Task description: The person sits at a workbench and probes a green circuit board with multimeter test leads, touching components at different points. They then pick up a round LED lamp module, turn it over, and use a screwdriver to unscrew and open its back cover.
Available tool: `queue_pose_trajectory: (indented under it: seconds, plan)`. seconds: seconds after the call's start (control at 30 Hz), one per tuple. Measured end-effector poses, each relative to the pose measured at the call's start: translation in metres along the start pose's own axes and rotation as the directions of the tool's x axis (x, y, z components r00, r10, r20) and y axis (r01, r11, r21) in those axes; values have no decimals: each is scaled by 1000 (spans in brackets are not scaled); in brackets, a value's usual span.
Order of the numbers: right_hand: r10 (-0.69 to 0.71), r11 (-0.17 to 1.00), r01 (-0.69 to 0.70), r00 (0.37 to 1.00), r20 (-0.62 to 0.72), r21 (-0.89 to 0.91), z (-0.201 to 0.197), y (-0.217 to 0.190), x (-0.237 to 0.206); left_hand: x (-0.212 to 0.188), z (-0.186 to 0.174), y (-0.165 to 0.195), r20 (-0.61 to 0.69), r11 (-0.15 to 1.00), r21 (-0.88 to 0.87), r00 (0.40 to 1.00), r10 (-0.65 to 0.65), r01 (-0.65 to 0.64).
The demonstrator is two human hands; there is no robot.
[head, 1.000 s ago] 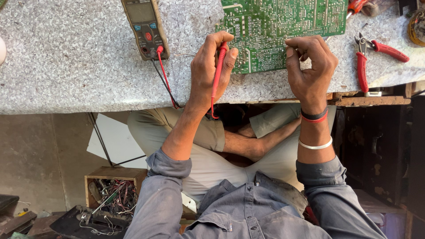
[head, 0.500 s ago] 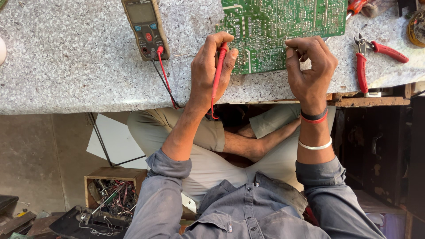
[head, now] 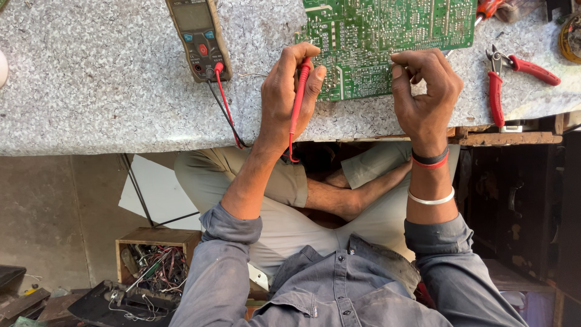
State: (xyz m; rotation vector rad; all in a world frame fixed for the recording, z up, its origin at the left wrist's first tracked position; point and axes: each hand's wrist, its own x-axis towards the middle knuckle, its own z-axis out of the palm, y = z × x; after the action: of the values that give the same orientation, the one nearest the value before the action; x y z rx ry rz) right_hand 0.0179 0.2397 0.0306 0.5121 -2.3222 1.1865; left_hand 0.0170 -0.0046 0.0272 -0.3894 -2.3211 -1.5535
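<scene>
Two hands are up on the grey speckled table (head: 91,91), and both are mine. My left hand (head: 290,97) is curled around a red probe (head: 299,97). I hold it like a pencil, with my thumb on one side and my fingers on the other. Its tip points up and touches the edge of the green circuit board (head: 387,36). A thin red wire (head: 225,103) runs away from this hand, off to its left, and plugs into a grey meter (head: 196,36). A black wire (head: 227,124) runs next to the red one.

My right hand (head: 426,91) is bunched up at the bottom edge of the same board, with the fingertips pinched together. I cannot tell what they pinch, because my fingers hide it. The board lies flat on the table, just above both hands and between them.

Red-handled pliers (head: 514,79) lie to the right of my right hand, not touching it. On that wrist I wear a black and red band (head: 430,160) and a silver bangle (head: 431,199).

Below the table I see my crossed legs. Low down, to the left of my left arm, sits a wooden box (head: 154,257) full of tangled wires.
</scene>
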Motion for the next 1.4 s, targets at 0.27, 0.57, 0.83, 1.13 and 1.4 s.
queue_pose_trajectory:
  seconds: [0.27, 0.57, 0.83, 1.13, 1.4]
  plan:
    - [7, 1000, -7, 1000, 0, 0, 0, 0, 0, 0, 2, -1, -2, 1000, -6, 1000, 2, -2]
    - [22, 1000, -22, 1000, -2, -1, -1, -2, 0, 0, 2, -1, -4, 1000, -9, 1000, 12, -12]
    - [11, 1000, -11, 1000, 3, -4, 0, -2, 1, 0, 0, -1, -9, 1000, -4, 1000, 14, -14]
    - [13, 1000, -13, 1000, 4, -6, 1, 1, 1, 1, 1, 0, -2, 1000, -25, 1000, -20, 20]
    - [7, 1000, -7, 1000, 7, 1, 2, 2, 1, 0, 1, -1, -1, 1000, -20, 1000, -22, 22]
